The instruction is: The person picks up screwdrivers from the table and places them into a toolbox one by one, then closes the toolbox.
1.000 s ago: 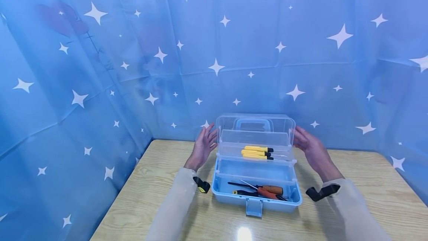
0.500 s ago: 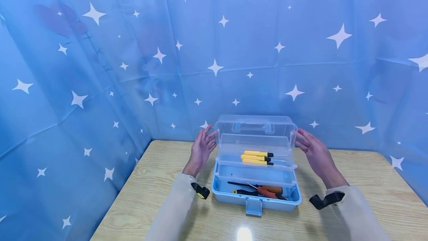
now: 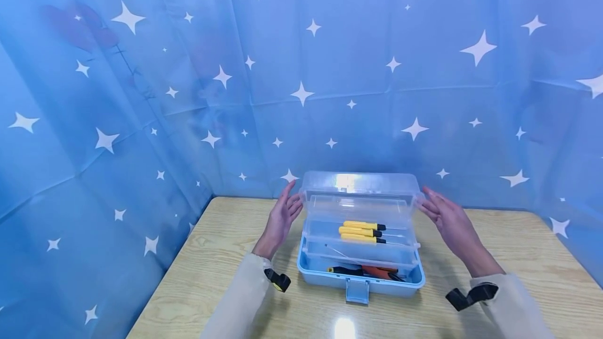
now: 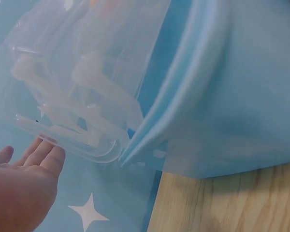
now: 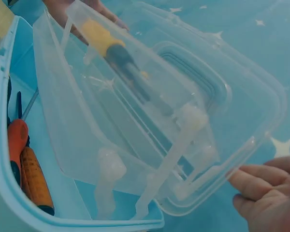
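A light blue toolbox (image 3: 313, 277) stands on the table, its clear lid (image 3: 325, 183) tilted partly down over raised, see-through trays (image 3: 330, 213). Several yellow-handled screwdrivers (image 3: 360, 232) lie in a tray. Below, in the base, are a black-handled tool (image 3: 346, 271), a red-handled tool (image 5: 18, 140) and a screwdriver with an orange-brown handle (image 5: 37, 179). My left hand (image 3: 278, 221) is at the lid's left side, fingers fairly straight, fingertips (image 4: 53, 157) against its edge. On the other side my right hand (image 3: 452, 226) touches the lid's edge with extended fingers (image 5: 253, 181).
The wooden table (image 3: 212, 255) extends to both sides of the toolbox. Behind it hangs a blue curtain (image 3: 353, 67) with white stars. A front latch (image 3: 357, 292) hangs down from the box toward the near edge.
The lid has swung forward and down between my hands, and the trays have sunk toward the base, covering more of the tools there. Both hands have come slightly lower with it.
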### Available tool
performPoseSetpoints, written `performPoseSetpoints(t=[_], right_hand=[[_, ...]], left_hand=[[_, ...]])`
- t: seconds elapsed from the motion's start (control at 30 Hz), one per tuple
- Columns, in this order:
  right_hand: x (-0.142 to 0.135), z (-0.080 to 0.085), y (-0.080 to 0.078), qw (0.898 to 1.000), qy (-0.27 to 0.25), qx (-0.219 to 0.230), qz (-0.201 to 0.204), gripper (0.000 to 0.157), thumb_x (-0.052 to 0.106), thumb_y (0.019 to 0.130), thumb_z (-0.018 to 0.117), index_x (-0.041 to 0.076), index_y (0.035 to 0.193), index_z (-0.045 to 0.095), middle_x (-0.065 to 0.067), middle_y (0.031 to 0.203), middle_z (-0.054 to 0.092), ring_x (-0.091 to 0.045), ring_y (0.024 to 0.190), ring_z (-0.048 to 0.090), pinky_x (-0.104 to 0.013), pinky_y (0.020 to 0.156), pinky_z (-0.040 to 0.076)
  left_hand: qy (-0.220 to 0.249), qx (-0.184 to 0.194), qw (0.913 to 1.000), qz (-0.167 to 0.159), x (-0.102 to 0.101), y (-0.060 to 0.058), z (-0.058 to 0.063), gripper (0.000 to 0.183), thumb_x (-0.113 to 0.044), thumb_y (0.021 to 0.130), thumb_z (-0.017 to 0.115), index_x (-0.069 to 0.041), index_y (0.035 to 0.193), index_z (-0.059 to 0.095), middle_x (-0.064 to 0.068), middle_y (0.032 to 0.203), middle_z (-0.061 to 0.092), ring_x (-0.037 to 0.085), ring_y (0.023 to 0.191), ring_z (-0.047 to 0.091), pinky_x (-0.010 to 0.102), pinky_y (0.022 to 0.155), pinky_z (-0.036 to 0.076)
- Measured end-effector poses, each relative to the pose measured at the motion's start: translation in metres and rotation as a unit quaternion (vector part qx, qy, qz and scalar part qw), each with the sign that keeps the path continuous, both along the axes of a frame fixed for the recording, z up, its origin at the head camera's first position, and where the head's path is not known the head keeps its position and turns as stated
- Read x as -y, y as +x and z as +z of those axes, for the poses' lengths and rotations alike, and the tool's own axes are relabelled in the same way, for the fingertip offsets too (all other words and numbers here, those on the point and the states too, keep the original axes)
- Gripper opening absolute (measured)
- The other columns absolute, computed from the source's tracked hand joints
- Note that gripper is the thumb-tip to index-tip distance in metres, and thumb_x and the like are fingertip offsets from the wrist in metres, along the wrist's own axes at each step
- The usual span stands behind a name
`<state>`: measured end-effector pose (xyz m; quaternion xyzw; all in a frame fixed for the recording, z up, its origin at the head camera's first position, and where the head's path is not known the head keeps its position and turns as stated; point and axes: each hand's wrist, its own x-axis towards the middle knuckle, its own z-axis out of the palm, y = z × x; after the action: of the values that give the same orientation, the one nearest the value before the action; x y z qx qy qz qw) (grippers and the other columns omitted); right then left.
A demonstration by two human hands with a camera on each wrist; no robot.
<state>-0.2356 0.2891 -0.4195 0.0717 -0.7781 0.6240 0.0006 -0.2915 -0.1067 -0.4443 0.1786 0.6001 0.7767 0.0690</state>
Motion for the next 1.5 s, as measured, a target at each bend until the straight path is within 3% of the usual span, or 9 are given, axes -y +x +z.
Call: performPoseSetpoints(t=[0.13, 0.23, 0.53, 0.6, 0.7, 0.83, 0.97, 1.2, 1.5], right_hand=[[0.0, 0.001, 0.007, 1.0, 0.022, 0.01, 0.008, 0.08, 0.058, 0.103, 0.027, 0.002, 0.158, 0.012, -0.026, 0.161, 0.014, -0.009, 0.137, 0.042, -0.023, 0.112, 0.035], [0.0, -0.001, 0.012, 1.0, 0.026, 0.004, 0.017, 0.077, 0.055, 0.104, 0.027, 0.001, 0.158, 0.012, -0.023, 0.163, 0.011, -0.017, 0.142, 0.037, -0.015, 0.108, 0.037], [0.003, -0.006, 0.029, 0.997, 0.082, 0.008, -0.005, 0.068, 0.05, 0.105, 0.032, 0.011, 0.159, 0.017, -0.024, 0.161, 0.022, -0.044, 0.142, 0.029, -0.004, 0.092, 0.042], [0.003, -0.007, 0.032, 0.996, 0.088, 0.009, -0.01, 0.067, 0.05, 0.105, 0.034, 0.015, 0.16, 0.017, -0.023, 0.161, 0.023, -0.042, 0.141, 0.032, -0.004, 0.091, 0.042], [0.002, -0.01, 0.037, 0.993, 0.113, 0.001, -0.021, 0.063, 0.047, 0.105, 0.037, 0.022, 0.16, 0.019, -0.021, 0.159, 0.028, -0.015, 0.137, 0.044, -0.004, 0.087, 0.042], [0.002, -0.016, 0.044, 0.99, 0.136, -0.012, -0.031, 0.058, 0.042, 0.106, 0.039, 0.023, 0.159, 0.024, -0.019, 0.155, 0.036, 0.012, 0.121, 0.042, -0.003, 0.085, 0.038], [0.002, -0.022, 0.051, 0.989, 0.143, -0.012, -0.027, 0.057, 0.039, 0.106, 0.041, 0.024, 0.158, 0.026, -0.017, 0.154, 0.039, 0.009, 0.124, 0.042, -0.003, 0.085, 0.038], [0.002, -0.036, 0.06, 0.996, 0.086, -0.022, 0.014, 0.06, 0.029, 0.106, 0.044, 0.014, 0.159, 0.02, -0.002, 0.152, 0.041, 0.02, 0.119, 0.04, -0.003, 0.091, 0.039], [0.001, -0.051, 0.065, 0.997, 0.05, -0.044, 0.026, 0.061, 0.02, 0.105, 0.049, 0.004, 0.157, 0.023, 0.008, 0.151, 0.04, 0.018, 0.123, 0.041, -0.004, 0.092, 0.041]], left_hand=[[-0.006, -0.006, 0.9999, -0.011, 0.002, 0.006, 0.001, 0.063, -0.05, 0.106, 0.02, -0.021, 0.161, 0.01, 0.027, 0.161, 0.016, 0.041, 0.149, 0.019, 0.049, 0.123, 0.017], [-0.011, -0.01, 0.9998, -0.015, 0.004, 0.011, 0.001, 0.063, -0.05, 0.106, 0.02, -0.022, 0.161, 0.009, 0.024, 0.161, 0.019, 0.039, 0.149, 0.021, 0.049, 0.123, 0.017], [-0.023, -0.004, 0.9988, -0.042, 0.011, 0.025, -0.001, 0.065, -0.053, 0.105, 0.019, -0.024, 0.161, 0.002, 0.021, 0.16, 0.026, 0.034, 0.149, 0.024, 0.049, 0.123, 0.013], [-0.025, -0.002, 0.9986, -0.047, 0.011, 0.028, -0.001, 0.064, -0.052, 0.105, 0.018, -0.024, 0.161, 0.002, 0.02, 0.16, 0.026, 0.033, 0.149, 0.024, 0.05, 0.123, 0.013], [-0.022, -0.001, 0.9985, -0.05, 0.011, 0.032, -0.002, 0.064, -0.051, 0.106, 0.018, -0.022, 0.161, 0.002, 0.019, 0.16, 0.027, 0.033, 0.149, 0.023, 0.049, 0.123, 0.013], [-0.023, 0.001, 0.9984, -0.052, 0.012, 0.038, -0.005, 0.063, -0.051, 0.106, 0.017, -0.024, 0.161, 0.001, 0.017, 0.161, 0.025, 0.033, 0.15, 0.021, 0.048, 0.124, 0.012], [-0.021, 0.007, 0.998, -0.059, 0.015, 0.045, -0.01, 0.062, -0.048, 0.106, 0.014, -0.023, 0.161, -0.001, 0.017, 0.162, 0.021, 0.035, 0.151, 0.017, 0.049, 0.124, 0.008], [-0.026, 0.02, 0.9975, -0.063, 0.019, 0.056, -0.017, 0.063, -0.047, 0.107, 0.015, -0.019, 0.16, -0.002, 0.015, 0.163, 0.02, 0.034, 0.151, 0.017, 0.047, 0.124, 0.01], [-0.032, 0.024, 0.9963, -0.076, 0.021, 0.063, -0.021, 0.061, -0.044, 0.107, 0.013, -0.017, 0.16, -0.003, 0.018, 0.164, 0.016, 0.036, 0.151, 0.014, 0.048, 0.124, 0.009]])
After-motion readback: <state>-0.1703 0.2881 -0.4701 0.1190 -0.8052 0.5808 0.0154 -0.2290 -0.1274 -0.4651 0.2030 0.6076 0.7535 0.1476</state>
